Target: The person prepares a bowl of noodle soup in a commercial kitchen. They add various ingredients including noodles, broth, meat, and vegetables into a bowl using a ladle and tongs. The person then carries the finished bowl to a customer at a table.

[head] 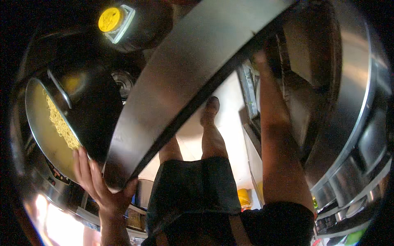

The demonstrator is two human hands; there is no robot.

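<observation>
My left hand (pixel 100 187) is at the lower left, with its fingers at the near rim of a round metal pan (pixel 52 138) and its thumb by the lower corner of a wide, smooth steel panel (pixel 184 80). Whether it grips the panel or only rests there is unclear. Yellow noodles (pixel 61 123) lie in pale liquid in the pan. My right arm reaches up the picture to the right of the panel; my right hand (pixel 260 58) is dim and blurred beside the panel's dark edge. What it touches cannot be made out.
A yellow round lid or container (pixel 110 19) beside a white frame is at the upper left. A curved metal handle (pixel 60 89) stands near the pan. Large steel vessels or surfaces (pixel 354 138) curve along the right. Below are my legs and a pale floor (pixel 231 132); a yellow container (pixel 243 198) is farther down.
</observation>
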